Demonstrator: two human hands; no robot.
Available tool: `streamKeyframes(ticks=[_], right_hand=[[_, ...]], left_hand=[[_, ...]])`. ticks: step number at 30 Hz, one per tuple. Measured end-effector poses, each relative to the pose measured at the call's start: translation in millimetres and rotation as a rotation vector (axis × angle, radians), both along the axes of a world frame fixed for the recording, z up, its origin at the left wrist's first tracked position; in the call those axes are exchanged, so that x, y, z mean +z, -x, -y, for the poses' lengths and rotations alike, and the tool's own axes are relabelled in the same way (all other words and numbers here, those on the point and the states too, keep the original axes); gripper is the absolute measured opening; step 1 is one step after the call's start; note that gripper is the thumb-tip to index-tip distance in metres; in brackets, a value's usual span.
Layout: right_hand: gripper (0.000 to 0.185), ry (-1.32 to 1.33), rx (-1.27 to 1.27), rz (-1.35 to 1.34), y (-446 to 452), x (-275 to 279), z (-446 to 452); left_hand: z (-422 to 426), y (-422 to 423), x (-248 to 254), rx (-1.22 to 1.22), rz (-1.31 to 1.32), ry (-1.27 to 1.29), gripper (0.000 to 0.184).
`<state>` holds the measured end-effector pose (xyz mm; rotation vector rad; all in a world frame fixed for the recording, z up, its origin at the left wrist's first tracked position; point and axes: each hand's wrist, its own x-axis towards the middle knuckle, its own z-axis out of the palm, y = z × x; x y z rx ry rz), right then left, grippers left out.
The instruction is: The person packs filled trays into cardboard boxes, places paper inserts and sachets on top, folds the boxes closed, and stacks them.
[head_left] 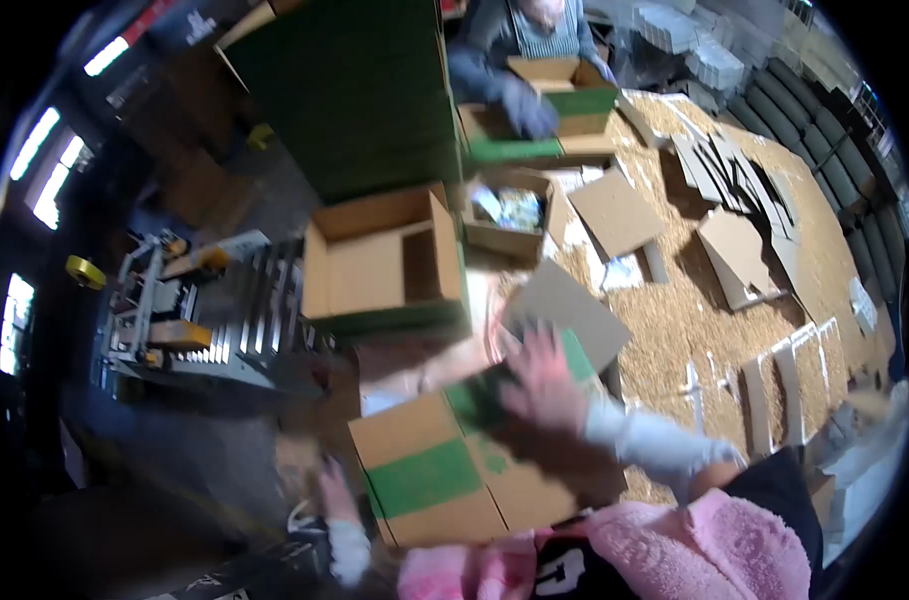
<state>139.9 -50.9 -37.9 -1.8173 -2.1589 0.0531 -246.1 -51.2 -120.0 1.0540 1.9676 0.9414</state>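
Currently logging brown-green carton (424, 475) at near edge of bench (689, 340), directly before wearer's body; cannot see support underneath. Reading long axis as approx. lt–rt across wearer's front, skewed w/ rt end farther off. Noting green band on lt portion, running roughly along same axis, w/ seam crossing at its inner end. Cannot assign a front end, b/c of blur and cover by arm.

See rt hand (546, 385) laid palm-down over far rt portion, fingers spread, grip wide, nothing enclosed; prob. placed so to steady board by flat pressure. See lt hand (336, 492) low, just beside lt end, blurred; cannot tell grip closure or contact. Perhaps positioned to brace that end.

Next outward: note grey sheet (584, 320) just past rt hand, then open box (359, 275), mouth up, prob. parked there for easy reach. Beyond, note small box (499, 240) w/ printed packets (519, 210) inside, brown sheet (614, 215) to its rt. Across bench, note co-worker's hand (529, 110) at another green-brown box (586, 103).
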Motion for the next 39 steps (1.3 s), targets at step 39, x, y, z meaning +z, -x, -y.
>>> streamKeyframes(ticks=[39], right_hand=[[0.020, 0.123, 1.004, -0.328, -55, 155, 64]], left_hand=[[-64, -167, 252, -1.187, -0.908, -1.190, 0.038]])
